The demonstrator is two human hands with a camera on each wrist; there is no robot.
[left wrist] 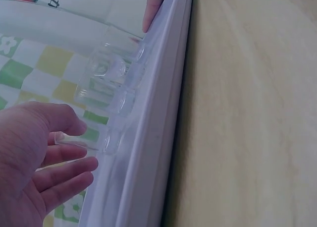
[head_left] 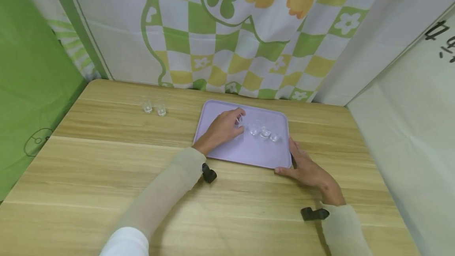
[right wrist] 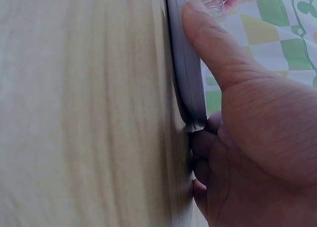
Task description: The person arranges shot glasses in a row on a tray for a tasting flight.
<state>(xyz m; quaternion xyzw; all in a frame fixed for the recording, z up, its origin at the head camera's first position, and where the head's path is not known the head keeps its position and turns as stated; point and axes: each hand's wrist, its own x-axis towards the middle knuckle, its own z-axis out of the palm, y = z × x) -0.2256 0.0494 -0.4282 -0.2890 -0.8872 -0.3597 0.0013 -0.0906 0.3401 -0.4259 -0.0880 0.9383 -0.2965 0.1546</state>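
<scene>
A lilac tray (head_left: 234, 153) lies on the wooden table, and my left hand (head_left: 223, 127) is over its left half. Thumb and fingers of that hand pinch a small clear glass (left wrist: 89, 139), which stands upright with its base at the tray surface in the left wrist view. To its right three more clear glasses (head_left: 265, 133) stand in a row on the tray. My right hand (head_left: 309, 170) grips the tray's near right corner. Its thumb lies along the front edge, and the other fingers are at the right side, partly tucked under the rim in the right wrist view.
Two more small clear glasses (head_left: 154, 108) stand on the table (head_left: 117, 161) left of the tray. A checked floral curtain (head_left: 234, 46) hangs behind the table's back edge. White sheeting (head_left: 408, 102) borders the right side, green sheeting (head_left: 32, 74) the left.
</scene>
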